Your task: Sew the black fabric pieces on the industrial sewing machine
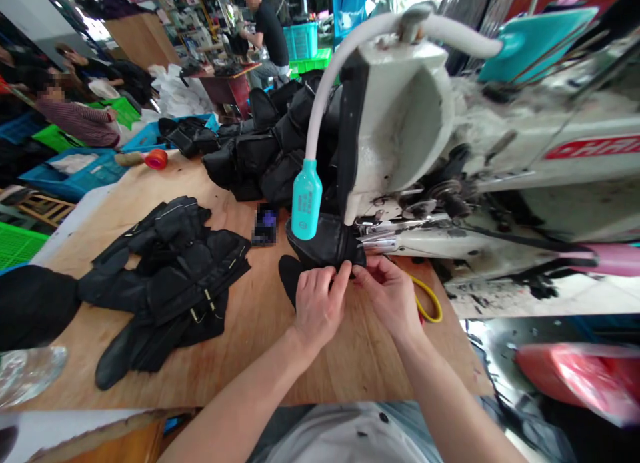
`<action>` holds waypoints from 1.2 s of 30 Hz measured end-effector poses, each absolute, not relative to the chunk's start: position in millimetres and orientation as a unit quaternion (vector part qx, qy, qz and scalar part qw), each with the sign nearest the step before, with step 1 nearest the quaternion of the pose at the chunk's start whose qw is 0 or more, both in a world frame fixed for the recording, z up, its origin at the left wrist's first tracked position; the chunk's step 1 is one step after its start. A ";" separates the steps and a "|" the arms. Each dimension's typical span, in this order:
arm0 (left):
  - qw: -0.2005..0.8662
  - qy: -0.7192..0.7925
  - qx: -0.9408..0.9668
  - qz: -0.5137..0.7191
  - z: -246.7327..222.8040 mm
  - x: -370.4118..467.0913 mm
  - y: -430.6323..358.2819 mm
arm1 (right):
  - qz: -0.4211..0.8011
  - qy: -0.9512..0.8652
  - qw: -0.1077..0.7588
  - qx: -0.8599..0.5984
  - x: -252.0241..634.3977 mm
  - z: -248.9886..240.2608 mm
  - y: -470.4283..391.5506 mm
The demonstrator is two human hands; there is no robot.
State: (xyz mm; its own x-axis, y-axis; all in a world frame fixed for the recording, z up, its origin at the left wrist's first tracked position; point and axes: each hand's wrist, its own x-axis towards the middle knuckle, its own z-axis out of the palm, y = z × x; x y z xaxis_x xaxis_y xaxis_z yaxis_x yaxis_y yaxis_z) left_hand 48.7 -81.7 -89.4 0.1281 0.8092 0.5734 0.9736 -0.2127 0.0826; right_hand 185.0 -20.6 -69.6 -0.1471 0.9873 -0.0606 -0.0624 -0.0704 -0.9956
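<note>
A black fabric piece lies at the arm of a pale sewing machine, under its head. My left hand is closed on the near edge of this piece, its fingers bent and pressed together. Beside it, my right hand pinches the same edge between thumb and fingers, close to the needle area. A teal lamp on a white bent tube hangs above the fabric. Just right of my right hand lies a yellow-handled tool, partly hidden.
Black sewn pieces lie on the wooden table at the left, with a black round item beyond. A black heap stands behind. An orange roll sits at the back edge. Several people are in the background.
</note>
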 end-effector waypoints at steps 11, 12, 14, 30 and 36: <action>-0.126 -0.582 -0.732 -0.330 -37.6 54.6 -85.5 | 0.479 -0.568 0.464 -0.483 181.5 -77.0 -32.9; -0.147 -0.584 -0.723 -0.339 -37.6 56.2 -84.7 | 0.477 -0.570 0.462 -0.484 181.8 -76.5 -33.3; -0.179 -0.586 -0.705 -0.356 -38.6 58.4 -82.7 | 0.477 -0.576 0.457 -0.482 183.3 -74.9 -33.1; -0.220 -0.640 -0.667 -0.310 -19.5 55.1 -48.2 | 0.494 -0.535 0.501 -0.468 170.0 -68.9 -10.6; -0.190 -0.640 -0.667 -0.331 -23.7 51.1 -53.4 | 0.483 -0.516 0.535 -0.462 155.6 -91.0 -20.9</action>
